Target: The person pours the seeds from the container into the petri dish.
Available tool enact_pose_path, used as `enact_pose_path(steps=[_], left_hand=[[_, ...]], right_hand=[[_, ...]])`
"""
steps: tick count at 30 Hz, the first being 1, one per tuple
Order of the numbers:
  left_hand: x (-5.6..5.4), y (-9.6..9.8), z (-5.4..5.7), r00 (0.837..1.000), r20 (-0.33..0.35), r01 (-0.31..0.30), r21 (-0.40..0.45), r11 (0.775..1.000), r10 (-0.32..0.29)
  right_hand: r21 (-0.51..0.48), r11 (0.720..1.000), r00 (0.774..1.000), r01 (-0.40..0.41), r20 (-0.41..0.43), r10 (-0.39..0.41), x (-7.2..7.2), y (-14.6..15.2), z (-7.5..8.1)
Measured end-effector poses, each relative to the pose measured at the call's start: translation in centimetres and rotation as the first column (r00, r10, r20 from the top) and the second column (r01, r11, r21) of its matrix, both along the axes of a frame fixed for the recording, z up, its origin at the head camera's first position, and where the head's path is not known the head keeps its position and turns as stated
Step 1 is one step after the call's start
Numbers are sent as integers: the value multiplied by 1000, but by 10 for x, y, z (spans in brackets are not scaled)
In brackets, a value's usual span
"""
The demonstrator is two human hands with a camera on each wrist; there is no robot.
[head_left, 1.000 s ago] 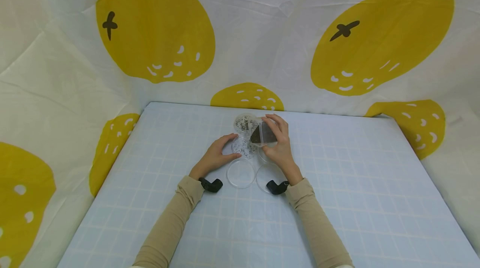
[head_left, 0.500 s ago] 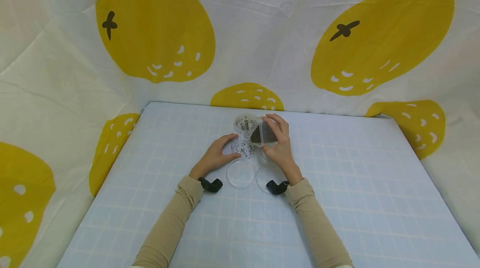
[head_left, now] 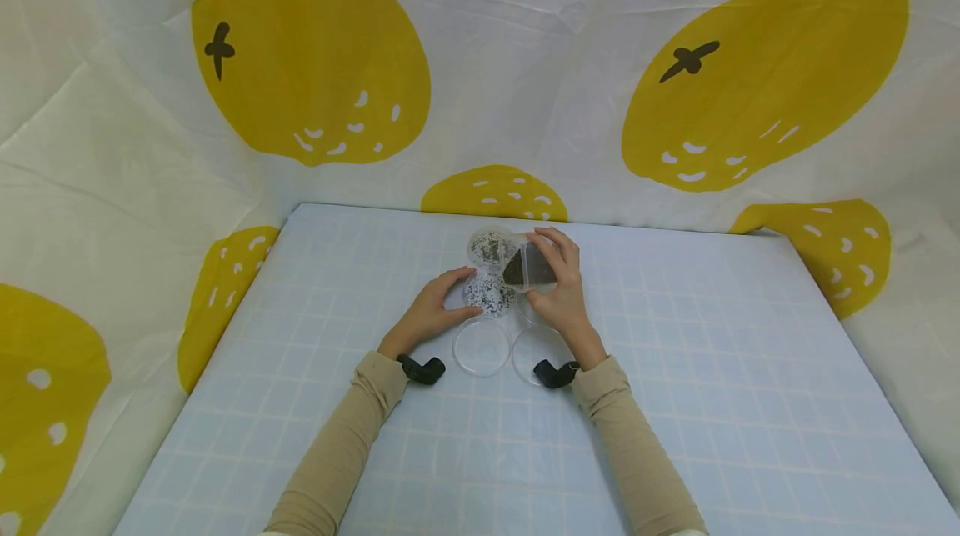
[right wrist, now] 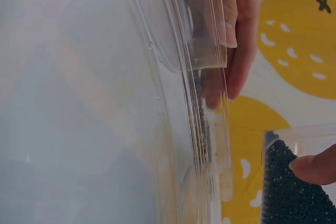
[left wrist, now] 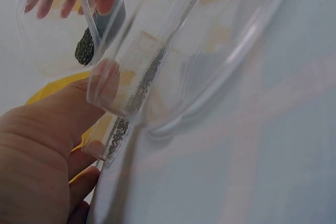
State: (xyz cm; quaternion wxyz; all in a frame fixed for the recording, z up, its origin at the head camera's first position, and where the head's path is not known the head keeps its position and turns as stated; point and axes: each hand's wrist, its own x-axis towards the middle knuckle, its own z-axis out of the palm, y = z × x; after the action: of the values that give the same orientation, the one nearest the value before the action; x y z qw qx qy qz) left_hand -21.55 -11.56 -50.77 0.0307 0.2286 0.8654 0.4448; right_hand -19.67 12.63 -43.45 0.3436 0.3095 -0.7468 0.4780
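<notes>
Furthest left, the left hand [head_left: 429, 311] curves its thumb and fingers round the nine o'clock side of a shallow round dish of transparent plastic [head_left: 468, 293] strewn with dark grains; this grip looks meant to steady a light dish while leaving its middle uncovered; at six o'clock from that dish, just beside it, lies a plain round transparent dish [head_left: 482, 348] with no grains showing, perhaps placed there to sit out of the way; at twelve o'clock is a second grain-strewn transparent dish [head_left: 470, 247], near the tabletop's far edge.

Above the strewn dish's one o'clock side, a transparent plastic box [head_left: 526, 269] is held on a slant; the right hand [head_left: 558, 278] grips it between fingers at its twelve o'clock side and a thumb at its six o'clock side, likely for control of the tilt; in the right wrist view, dark grains [right wrist: 283, 195] lie banked in a slope inside the box.

Below that hand, at four o'clock from the strewn dish, a mostly hidden transparent rim [head_left: 522, 315] shows; furthest right, at five o'clock, another plain transparent dish [head_left: 532, 353] rests partly beneath the right wrist's black camera [head_left: 555, 374]; all the dishes share the pale blue, white-gridded tabletop [head_left: 450, 461].
</notes>
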Motion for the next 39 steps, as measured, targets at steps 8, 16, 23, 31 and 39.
enact_pose_path(steps=[8, 16, 23, 31, 39], left_hand=[[0, -1, 0, 1000, -11, 0, 0, 1000, 0], [-1, -1, -3, 1000, -12, -1, 1, 1000, 1], [-1, 0, -3, 1000, -12, -1, 6, 1000, 2], [-1, -1, -4, 1000, 3, -1, 8, 1000, 1], [-2, 0, -4, 1000, 4, -4, 13, 1000, 4]], right_hand=[[8, 1000, 1000, 2, 0, -2, 0, 0, 0], [13, 1000, 1000, 7, -7, -7, -8, 3, -11], [43, 999, 999, 21, 25, -22, -22, 12, -34], [-5, 1000, 1000, -24, -16, 24, 0, -3, 0], [-4, 999, 999, -34, -15, 34, 1, -7, 1]])
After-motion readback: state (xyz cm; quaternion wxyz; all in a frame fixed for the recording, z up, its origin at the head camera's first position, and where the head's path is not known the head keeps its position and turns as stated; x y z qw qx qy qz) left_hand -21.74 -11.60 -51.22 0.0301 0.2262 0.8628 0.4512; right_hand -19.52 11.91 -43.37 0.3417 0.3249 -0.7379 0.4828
